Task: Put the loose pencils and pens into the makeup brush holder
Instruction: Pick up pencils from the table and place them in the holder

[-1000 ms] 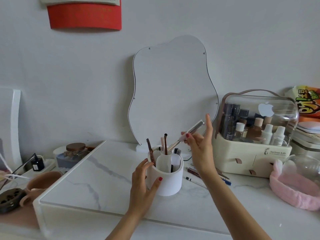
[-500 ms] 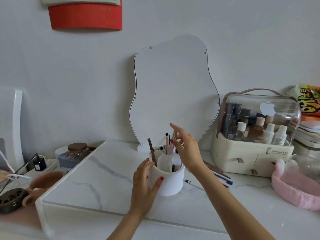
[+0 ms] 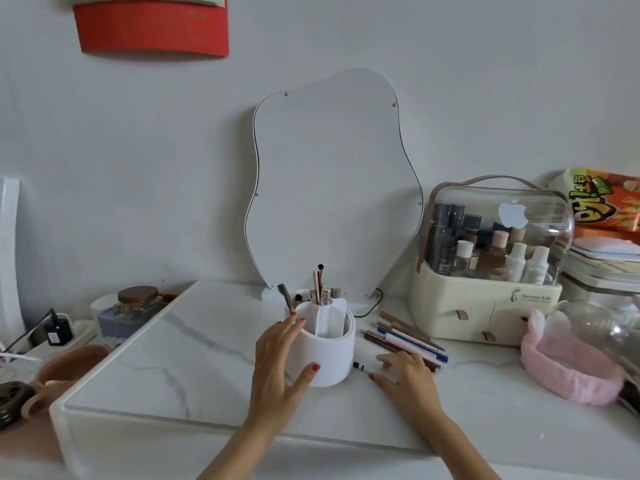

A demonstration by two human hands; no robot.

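Note:
A white round brush holder [image 3: 330, 358] stands on the marble-look tabletop with brushes and pens [image 3: 320, 289] sticking up from its rear compartments. My left hand [image 3: 278, 370] grips the holder's left side, thumb on its front wall. Just right of the holder my right hand [image 3: 405, 379] lies low on the table, fingers spread over a white pen with a black tip [image 3: 360, 367]; I cannot see a firm grip on it. A bundle of loose pencils and pens [image 3: 403, 336] lies on the table beyond that hand.
A wavy-edged mirror [image 3: 332, 188] leans on the wall behind the holder. A cream cosmetics case with a clear lid [image 3: 485, 299] stands at the right, and a pink headband [image 3: 571, 372] lies in front of it. A lidded jar [image 3: 138, 299] sits at the left.
My right hand dropped the pen it held into the holder, then came down to the table right of the holder, onto a white pen. My left hand stayed on the holder.

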